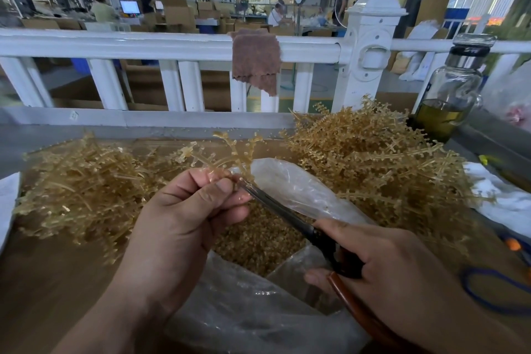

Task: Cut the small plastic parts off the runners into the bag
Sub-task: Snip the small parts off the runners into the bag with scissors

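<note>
My left hand (184,210) pinches an amber plastic runner (230,149) whose branches stick up above the fingers. My right hand (382,267) grips scissors (290,218) with brown handles. Their dark blades reach up to the runner's stem at my left fingertips, and the blade tips look nearly closed there. Below both hands lies an open clear plastic bag (290,181) holding a heap of small amber parts (258,241).
A pile of runners (370,158) lies at the right and another pile (77,184) at the left. A glass bottle (451,89) stands at the back right. A white railing (143,46) with a brown cloth (255,57) runs behind. A blue cord (488,290) lies at the right.
</note>
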